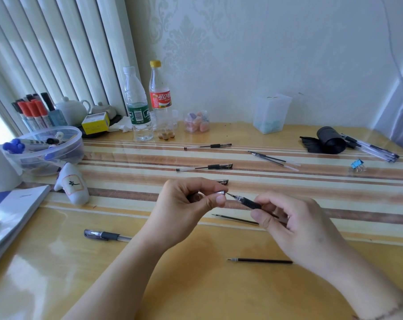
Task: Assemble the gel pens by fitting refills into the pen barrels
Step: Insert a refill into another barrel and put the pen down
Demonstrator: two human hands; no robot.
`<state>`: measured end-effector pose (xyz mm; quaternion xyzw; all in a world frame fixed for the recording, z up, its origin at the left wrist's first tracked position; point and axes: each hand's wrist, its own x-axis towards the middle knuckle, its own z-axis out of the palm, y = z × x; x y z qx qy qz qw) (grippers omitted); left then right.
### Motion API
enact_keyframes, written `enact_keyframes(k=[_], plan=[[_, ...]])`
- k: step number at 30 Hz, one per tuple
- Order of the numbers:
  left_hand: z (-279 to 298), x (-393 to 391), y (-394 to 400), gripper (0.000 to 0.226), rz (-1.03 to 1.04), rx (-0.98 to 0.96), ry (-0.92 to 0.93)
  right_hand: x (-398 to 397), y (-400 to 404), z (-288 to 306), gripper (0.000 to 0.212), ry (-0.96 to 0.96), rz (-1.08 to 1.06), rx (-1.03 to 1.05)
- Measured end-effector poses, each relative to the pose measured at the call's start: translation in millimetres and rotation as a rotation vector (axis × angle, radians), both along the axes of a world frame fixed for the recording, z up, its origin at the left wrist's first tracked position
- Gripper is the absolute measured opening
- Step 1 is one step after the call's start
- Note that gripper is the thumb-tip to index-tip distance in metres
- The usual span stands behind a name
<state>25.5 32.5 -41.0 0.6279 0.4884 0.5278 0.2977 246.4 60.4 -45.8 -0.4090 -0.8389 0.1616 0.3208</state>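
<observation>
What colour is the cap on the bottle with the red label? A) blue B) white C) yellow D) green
C: the bottle with the red label wears a yellow cap, while the bottle with the green label beside it has a white one.

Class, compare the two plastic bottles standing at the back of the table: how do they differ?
The left bottle has a white cap and a green label; the right bottle has a yellow cap and a red label. The left bottle holds some clear liquid; the right bottle holds only small brown bits at its base. Both are clear, upright and capped.
</observation>
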Motion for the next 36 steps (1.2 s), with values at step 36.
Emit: enact_keyframes(k=[36], plan=[[-3,7,-5,0.028,0.011,0.165,0.268,-3,-3,0,0.043,-0.062,-0.011,-0.022]])
